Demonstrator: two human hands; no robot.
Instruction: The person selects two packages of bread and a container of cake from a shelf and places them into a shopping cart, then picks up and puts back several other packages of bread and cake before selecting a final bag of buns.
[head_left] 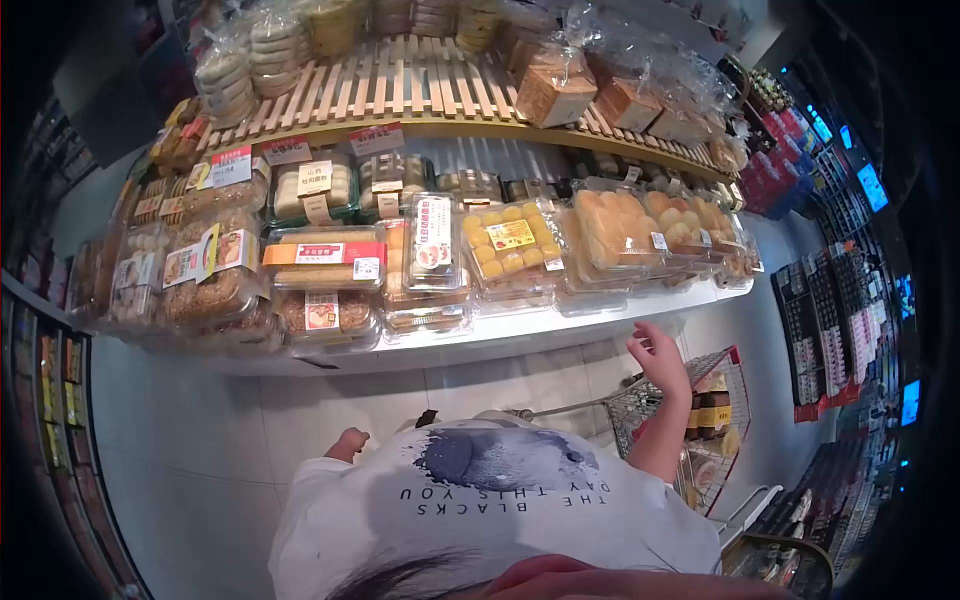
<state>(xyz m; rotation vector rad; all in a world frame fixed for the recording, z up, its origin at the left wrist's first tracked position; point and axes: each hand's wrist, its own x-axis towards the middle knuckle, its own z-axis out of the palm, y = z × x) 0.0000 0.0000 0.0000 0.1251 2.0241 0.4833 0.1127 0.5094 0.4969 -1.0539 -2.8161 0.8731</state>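
My right hand is raised in front of the shelf edge, its fingers apart and slightly bent, holding nothing. Nearest to it are clear boxes of golden bread rolls and a box of small round yellow buns. Low beside my white shirt, my left hand shows only in part; its fingers look curled in, with no object visible in them. To the left on the shelf lie a box with a red and yellow label and an upright-leaning box with a white label.
A shopping cart with packaged goods stands by my right forearm. Above the boxes runs a slatted wooden shelf with bagged loaves and bagged stacked buns. A white ledge fronts the display. Stocked racks line the right.
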